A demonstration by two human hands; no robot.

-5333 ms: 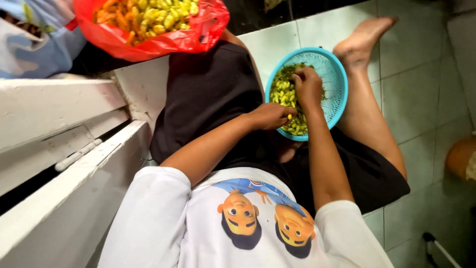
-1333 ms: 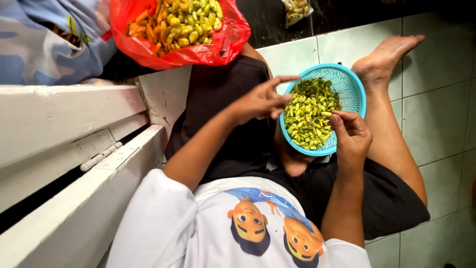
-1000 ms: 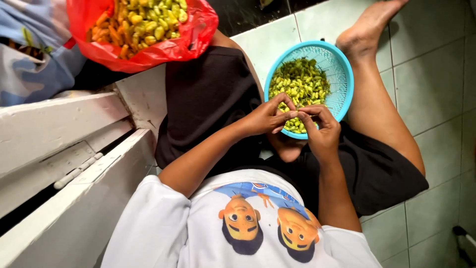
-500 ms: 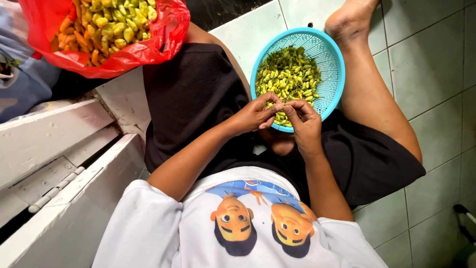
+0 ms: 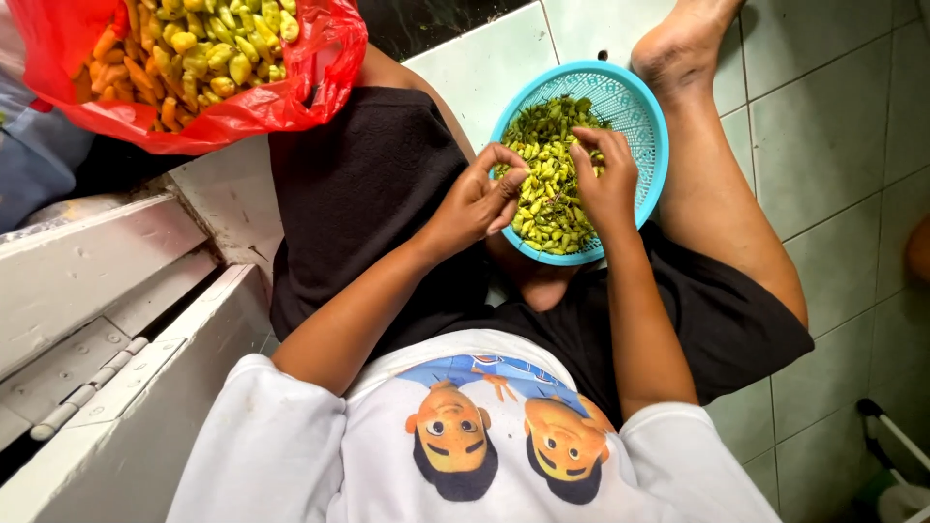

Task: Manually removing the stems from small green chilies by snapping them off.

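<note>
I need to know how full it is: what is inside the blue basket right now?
The blue basket holds a heap of small green chillies. The left hand and right hand rest over the heap, hiding the chillies below them and the basket's bottom.

One blue plastic colander (image 5: 647, 114), heaped with green chilli pieces (image 5: 547, 179) too many to count. One red plastic bag (image 5: 281, 92), likewise holding uncountable yellow, green and orange chillies (image 5: 194, 48). Two hands over colander: left hand (image 5: 480, 199), right hand (image 5: 605, 179). One bare foot (image 5: 683, 44) on tiled floor (image 5: 843, 126). Two cartoon faces on white shirt (image 5: 310, 455).
</note>
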